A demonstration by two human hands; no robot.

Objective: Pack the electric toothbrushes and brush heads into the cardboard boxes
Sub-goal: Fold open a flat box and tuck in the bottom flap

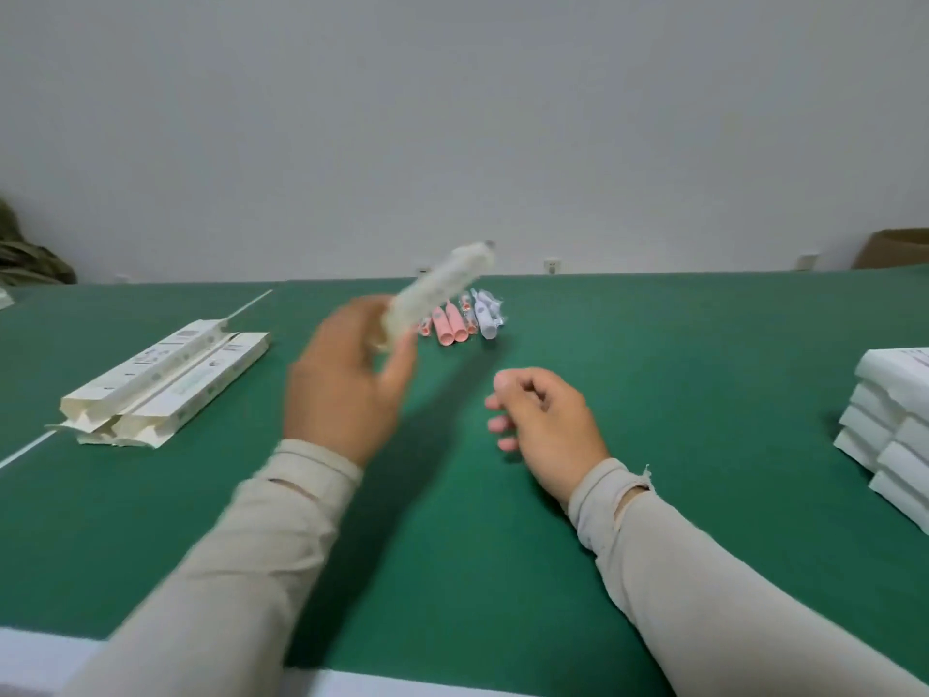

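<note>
toothbrushes [460, 321] between box stacks [166, 382]

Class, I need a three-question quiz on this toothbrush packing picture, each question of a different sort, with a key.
1. True or false: the right hand grips the blurred white toothbrush.
2. Which hand holds it? A left hand B right hand
3. Fill in: the pink and white toothbrushes lie on the ____ table mat.

Key: 1 false; 2 A; 3 green.

Green table [653, 369], long cardboard boxes [166, 382] at left, toothbrushes [465, 319] mid-back, white stacked boxes [890, 430] right
</note>
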